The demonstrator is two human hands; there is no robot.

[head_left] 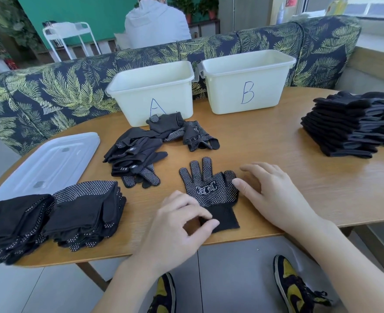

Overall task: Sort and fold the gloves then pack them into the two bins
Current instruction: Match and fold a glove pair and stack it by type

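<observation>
A black dotted glove (210, 189) lies flat near the table's front edge, fingers pointing away from me. My left hand (177, 224) pinches its knit cuff between thumb and fingers. Beside the glove's right edge, my right hand (270, 193) rests flat with the thumb touching it. A loose heap of unsorted black gloves (141, 154) lies behind it. Bin A (155, 93) and bin B (245, 80) stand at the back; no gloves show inside them.
Two stacks of folded dotted gloves (51, 213) sit at the front left. A tall stack of plain black gloves (353, 125) is at the right. A translucent lid (49, 161) lies at the left. A leaf-patterned sofa back (51, 93) runs behind the table (299, 168).
</observation>
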